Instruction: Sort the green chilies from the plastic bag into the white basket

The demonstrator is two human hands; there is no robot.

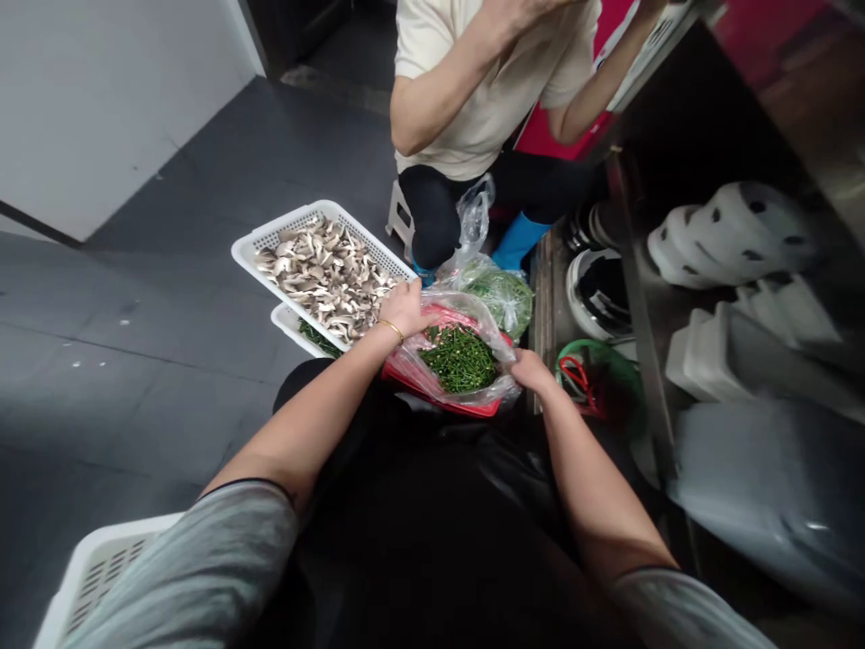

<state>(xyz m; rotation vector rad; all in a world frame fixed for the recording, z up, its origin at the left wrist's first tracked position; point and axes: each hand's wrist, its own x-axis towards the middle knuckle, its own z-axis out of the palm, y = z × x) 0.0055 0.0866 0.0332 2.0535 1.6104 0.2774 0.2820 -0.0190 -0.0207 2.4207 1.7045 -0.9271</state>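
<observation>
A clear plastic bag (483,311) with its mouth spread lies in a red container (483,410) close in front of me. Inside the bag is a heap of chopped green stalks (459,359). My left hand (405,311), a thin bangle at its wrist, is at the bag's left rim, beside the corner of a white perforated basket (274,236); its fingertips are partly hidden, and it seems to hold the plastic. On the opposite side, my right hand (532,370) is closed on the bag's edge. Sliced mushrooms (331,275) fill the basket.
Another plastic bag of greens (500,293) sits just beyond. A person in a cream shirt (466,108) and blue boots (520,241) sits opposite. Shelving on the right holds white containers (730,234). A green basin (608,379) stands beside it; another white basket (101,568) is lower left.
</observation>
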